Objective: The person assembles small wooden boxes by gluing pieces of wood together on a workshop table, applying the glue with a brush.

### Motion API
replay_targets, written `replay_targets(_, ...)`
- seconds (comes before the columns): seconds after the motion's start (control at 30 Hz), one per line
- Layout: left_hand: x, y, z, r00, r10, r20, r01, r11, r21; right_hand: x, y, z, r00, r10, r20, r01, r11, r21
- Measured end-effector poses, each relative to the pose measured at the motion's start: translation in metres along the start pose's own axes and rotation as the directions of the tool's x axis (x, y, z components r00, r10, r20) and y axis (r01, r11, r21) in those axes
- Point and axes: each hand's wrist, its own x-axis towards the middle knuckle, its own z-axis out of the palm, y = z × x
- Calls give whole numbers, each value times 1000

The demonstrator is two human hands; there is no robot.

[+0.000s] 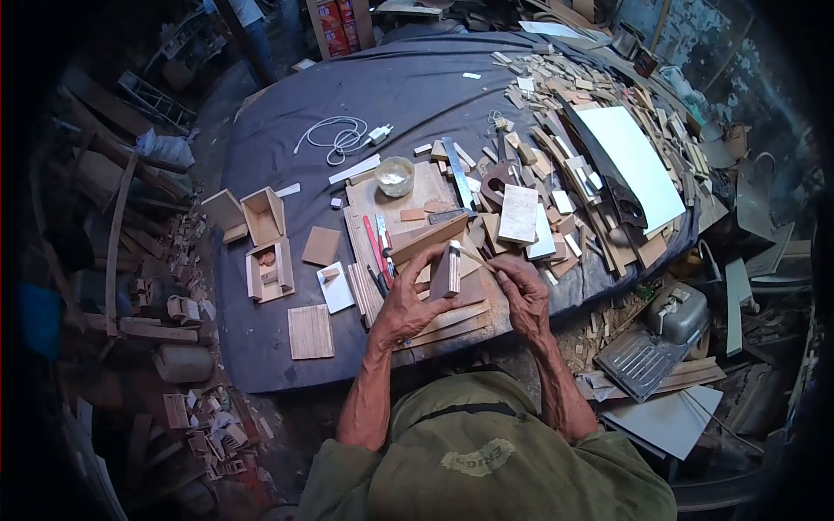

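My left hand (401, 306) is wrapped round a small wooden piece made of joined boards (446, 273), tilted up over the work boards. White paste (455, 249) shows on the piece's upper edge. A thin wooden stick (474, 257) is pinched in my right hand (523, 293), its tip right by that edge. Beyond the hands stands a round tub (395, 177) with white paste inside. To the left of my left hand lie a red pen-like tool (373, 243) and a light-coloured cutter (383, 236).
Open wooden boxes (264, 217) and a square board (311, 333) sit on the left of the dark-covered table (261, 356). A metal-bladed square (459, 174), a handsaw (599, 161), a white panel (634, 165) and many offcuts crowd the right. A white charger cable (343, 139) lies further back.
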Motion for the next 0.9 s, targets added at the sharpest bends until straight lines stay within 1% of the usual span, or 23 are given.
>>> replay_targets(0.03, 0, 0, -1, 1000, 10, -1, -10, 1000, 19, -1, 3, 0, 1000, 17, 17, -17, 1000, 19)
replay_targets(0.13, 1, -3, -4, 1000, -18, -9, 18, 1000, -24, -2, 5, -8, 995, 27, 97, -29, 1000, 13)
replay_targets(0.23, 5, -5, -5, 1000, 8, -21, -10, 998, -58, -2, -6, -15, 983, 90, 158, -97, 995, 37)
replay_targets(0.33, 7, -2, -4, 999, -20, -29, 17, 994, -109, -1, -2, -18, 979, 131, 153, -154, 977, 147)
replay_targets(0.43, 8, 1, -5, 999, -49, 2, 49, 992, -115, 4, 7, -8, 999, -25, 24, 23, 997, 70)
replay_targets(0.5, 8, 4, -5, 998, -36, 44, 41, 990, -132, 9, 5, -5, 985, -169, -18, 166, 980, -112)
replay_targets(0.53, 9, 4, -5, 997, -28, 65, 37, 989, -141, 13, 4, -4, 970, -243, -30, 232, 951, -205)
replay_targets(0.63, 6, -1, -6, 998, -33, 62, 39, 993, -112, 17, -2, 0, 974, -206, -91, 175, 946, -272)
replay_targets(0.73, 7, 3, -7, 997, -31, 64, 39, 992, -117, 19, 3, 1, 984, -138, -115, 114, 975, -193)
replay_targets(0.83, 7, -2, -6, 1000, -12, 12, 13, 996, -94, 18, 13, 0, 995, -95, -28, 89, 980, -176)
replay_targets(0.9, 8, -5, -9, 1000, -4, 0, 4, 999, -53, 14, 8, 0, 997, -81, 4, 81, 989, -127)
